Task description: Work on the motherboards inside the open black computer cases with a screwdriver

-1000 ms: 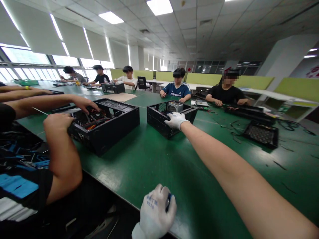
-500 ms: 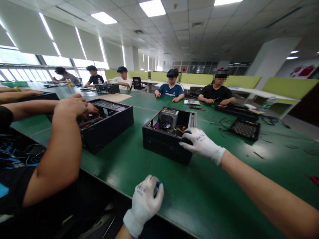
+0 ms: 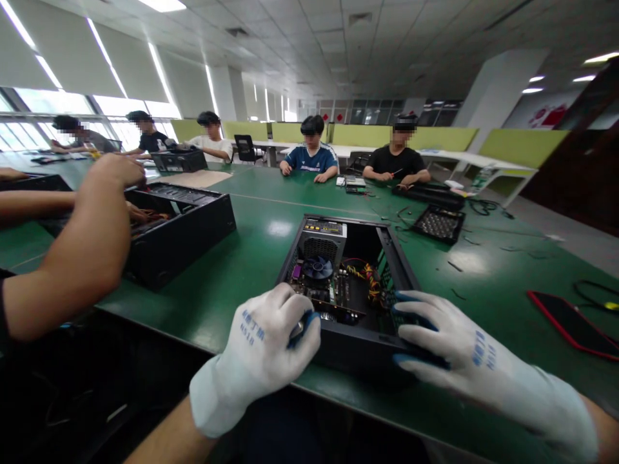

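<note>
In front of me on the green table [image 3: 261, 225] lies an open black computer case [image 3: 333, 338]. Inside it show a power supply [image 3: 323, 240], a round fan [image 3: 318, 267], a circuit board and coloured cables [image 3: 370, 280]. My right hand [image 3: 447, 338], in a white glove with blue fingertips, grips the case's near right corner, fingers spread at the side and thumb lower at the front. My left hand [image 3: 271, 335], gloved alike, is curled by the near left corner. Something small and greyish shows between its thumb and fingers; its kind is unclear.
To my left, a co-worker's bare arms [image 3: 97, 238] reach into another black case [image 3: 188, 238]. A perforated black panel [image 3: 439, 223], cables [image 3: 488, 207] and a red-edged black pad [image 3: 573, 322] lie at right. Several people sit across the table.
The computer case has come closer to me, with my right hand still at its corner. My left hand has risen from the table edge to the case's near left corner. The view has shifted right.
</note>
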{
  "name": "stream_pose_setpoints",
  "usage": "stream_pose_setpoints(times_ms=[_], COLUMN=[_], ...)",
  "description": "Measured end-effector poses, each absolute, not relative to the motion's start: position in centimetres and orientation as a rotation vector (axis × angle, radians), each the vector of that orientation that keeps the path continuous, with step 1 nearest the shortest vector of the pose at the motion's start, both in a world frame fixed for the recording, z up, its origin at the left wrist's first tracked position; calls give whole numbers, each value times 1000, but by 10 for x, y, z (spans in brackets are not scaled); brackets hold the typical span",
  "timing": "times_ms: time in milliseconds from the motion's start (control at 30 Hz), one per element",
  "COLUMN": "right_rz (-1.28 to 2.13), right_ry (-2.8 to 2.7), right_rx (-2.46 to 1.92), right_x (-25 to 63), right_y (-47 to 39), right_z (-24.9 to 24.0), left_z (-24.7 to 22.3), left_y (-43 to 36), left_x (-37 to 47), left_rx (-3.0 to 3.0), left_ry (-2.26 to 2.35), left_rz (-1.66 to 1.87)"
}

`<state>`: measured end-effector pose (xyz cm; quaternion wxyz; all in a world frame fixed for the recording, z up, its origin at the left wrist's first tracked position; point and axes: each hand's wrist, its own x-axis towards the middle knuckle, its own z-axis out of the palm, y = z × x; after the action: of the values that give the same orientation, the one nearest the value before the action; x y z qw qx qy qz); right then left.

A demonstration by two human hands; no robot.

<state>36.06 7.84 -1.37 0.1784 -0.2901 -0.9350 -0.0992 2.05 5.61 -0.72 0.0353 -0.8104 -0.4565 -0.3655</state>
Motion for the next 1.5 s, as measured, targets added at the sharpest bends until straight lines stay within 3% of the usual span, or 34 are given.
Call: stream_pose_setpoints(times_ms=[200,633,867,1133,1500], right_rz=[-285,-81,-196,-502,-500], right_ry=[-2630,-2695,-2798,-3289,-3380], right_rx=[-790,-788,-974,-1067,-954], right_x=[370,389,319,234,237], right_y=[51,22,83,166,175], right_z=[-10,-5,30,0,-3], left_z=[-4,-2,-3,-6,-8], left_y=[64,13,15,15,16], left_x=[31,30,31,31,32], left_rx=[-2597,-2683,-2639,-2601,-2584], left_ry=[-1342,-1406,-1375,-1384,-1380], left_rz=[-681,-592,-597,-617,-691])
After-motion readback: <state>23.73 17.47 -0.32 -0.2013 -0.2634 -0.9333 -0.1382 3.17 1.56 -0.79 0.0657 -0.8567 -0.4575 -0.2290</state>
